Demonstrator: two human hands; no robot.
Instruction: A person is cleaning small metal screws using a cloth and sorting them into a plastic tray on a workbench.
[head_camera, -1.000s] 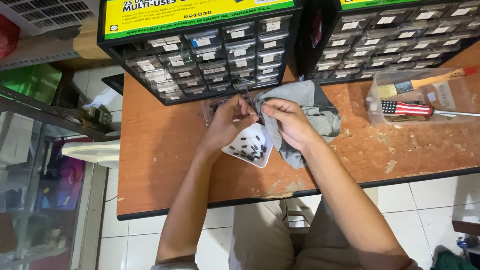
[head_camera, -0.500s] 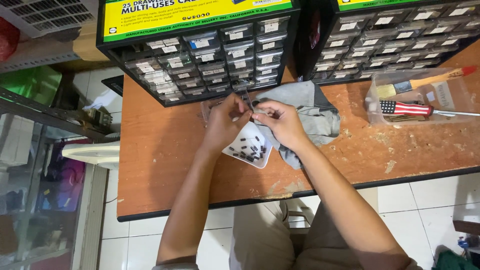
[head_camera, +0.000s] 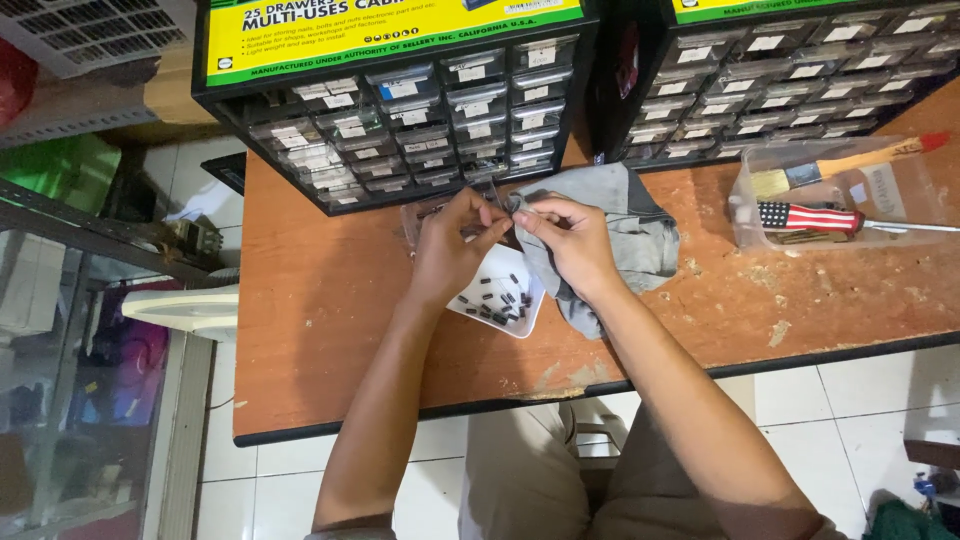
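Both hands have risen slightly above the white tray (head_camera: 528, 318), where the left hand (head_camera: 452, 250) and right hand (head_camera: 568, 240) pinch one small dark part (head_camera: 503, 205) between nearly closed fingertips, with many similar parts (head_camera: 495, 300) left in the tray, seemingly unsorted.

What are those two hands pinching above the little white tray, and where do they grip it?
The left hand and right hand meet fingertip to fingertip over the white tray, pinching something tiny and dark. What it is, and which part is gripped, cannot be told.
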